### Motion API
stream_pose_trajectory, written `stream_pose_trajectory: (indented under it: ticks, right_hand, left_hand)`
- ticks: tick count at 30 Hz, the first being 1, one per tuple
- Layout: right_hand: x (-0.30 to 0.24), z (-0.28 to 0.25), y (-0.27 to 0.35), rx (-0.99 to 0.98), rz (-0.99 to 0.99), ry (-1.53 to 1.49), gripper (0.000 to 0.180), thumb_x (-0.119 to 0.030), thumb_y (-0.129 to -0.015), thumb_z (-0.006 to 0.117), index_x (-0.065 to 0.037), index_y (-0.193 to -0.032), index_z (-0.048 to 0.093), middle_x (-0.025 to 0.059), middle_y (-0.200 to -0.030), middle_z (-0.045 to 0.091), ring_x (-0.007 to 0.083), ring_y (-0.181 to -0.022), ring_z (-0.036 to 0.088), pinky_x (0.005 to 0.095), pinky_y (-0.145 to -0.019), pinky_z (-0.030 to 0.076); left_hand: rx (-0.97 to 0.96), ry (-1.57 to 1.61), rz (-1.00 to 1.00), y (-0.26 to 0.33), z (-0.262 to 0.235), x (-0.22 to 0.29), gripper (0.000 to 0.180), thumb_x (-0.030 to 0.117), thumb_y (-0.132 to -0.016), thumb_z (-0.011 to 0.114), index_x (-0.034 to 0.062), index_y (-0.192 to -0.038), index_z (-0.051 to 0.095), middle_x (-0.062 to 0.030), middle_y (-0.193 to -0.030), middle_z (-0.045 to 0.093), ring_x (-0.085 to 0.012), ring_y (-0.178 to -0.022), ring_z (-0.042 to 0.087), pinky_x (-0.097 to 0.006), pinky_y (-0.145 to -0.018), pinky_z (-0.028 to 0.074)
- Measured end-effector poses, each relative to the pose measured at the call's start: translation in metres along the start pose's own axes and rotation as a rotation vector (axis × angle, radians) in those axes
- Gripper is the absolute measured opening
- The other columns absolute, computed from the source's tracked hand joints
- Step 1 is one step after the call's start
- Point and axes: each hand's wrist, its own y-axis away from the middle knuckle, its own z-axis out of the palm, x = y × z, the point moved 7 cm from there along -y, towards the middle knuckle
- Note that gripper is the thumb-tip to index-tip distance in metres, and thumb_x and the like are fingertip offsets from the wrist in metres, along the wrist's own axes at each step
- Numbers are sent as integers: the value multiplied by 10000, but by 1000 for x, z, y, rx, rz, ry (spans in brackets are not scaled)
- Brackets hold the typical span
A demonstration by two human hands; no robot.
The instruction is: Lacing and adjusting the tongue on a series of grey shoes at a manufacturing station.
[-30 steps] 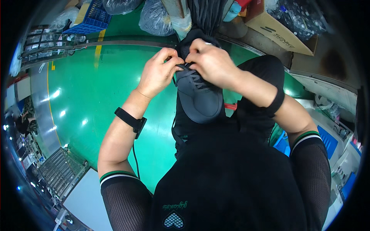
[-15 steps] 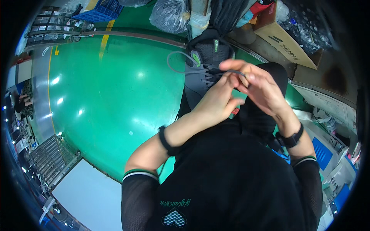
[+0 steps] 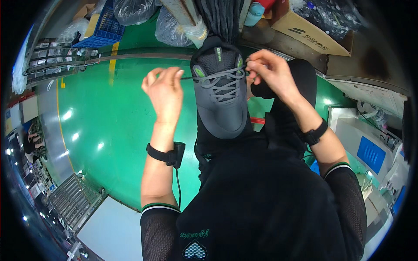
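The green floor [image 3: 109,126] fills the left of my view, with bagged goods [image 3: 172,28] and a blue crate [image 3: 102,28] at the far edge and a cardboard box [image 3: 313,26] far right. In the middle, propped on my lap against my black clothing, sits the grey shoe [image 3: 221,93]. Its long axis runs near to far: the rounded toe points back at me and the green-trimmed tongue and collar point away. The shoe lies between my hands, a little nearer the right one.

My right hand [image 3: 272,71] is just right of the collar, its fingers pinched shut on the grey lace [image 3: 217,76] where it leaves the top eyelets. My left hand [image 3: 165,89] stands farther off to the left, palm towards the shoe, fingertips closed on the other end of the lace, which runs taut from the shoe across to them. So the lace is stretched crosswise, at right angles to the shoe's length.

Half a second ago both hands were crowded together on the right side of the shoe, left arm crossed over in front of me, with a loose loop of lace standing out to the left. Now the left hand has swung clear to the left side, the loop is gone and the lace is drawn straight.
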Motion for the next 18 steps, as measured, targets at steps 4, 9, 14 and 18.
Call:
stream_pose_trajectory:
  ticks: [4,9,14,18]
  right_hand:
    - [-2,2,-7,-23,41,277,96,-93,-889,614,-5,-889,654,44,-698,635,114,-661,624,287,-583,498]
    - [-31,14,-16,-79,-59,799,95,-114,-805,653,-26,-841,660,105,-686,647,250,-672,657,360,-637,505]
    - [-49,56,-18,-325,-652,1524,95,-93,-731,641,-34,-772,580,113,-750,638,303,-694,642,392,-605,501]
    - [-54,47,-22,-555,-849,1447,326,-114,-592,807,-34,-829,599,107,-778,628,302,-761,663,376,-623,523]
  left_hand:
    - [-48,419,-231,-12,7,26,74,92,-932,598,49,-991,607,-48,-746,623,-100,-673,581,-220,-592,415]
    - [-97,909,-712,7,26,6,84,66,-924,607,27,-851,594,17,-732,596,-37,-645,500,-197,-550,361]
    - [-174,826,-795,13,17,8,104,103,-905,654,28,-839,623,51,-706,572,-10,-601,414,-188,-535,336]
    - [-217,645,-733,13,11,6,95,131,-860,685,68,-795,654,24,-684,581,-77,-588,467,-241,-572,355]
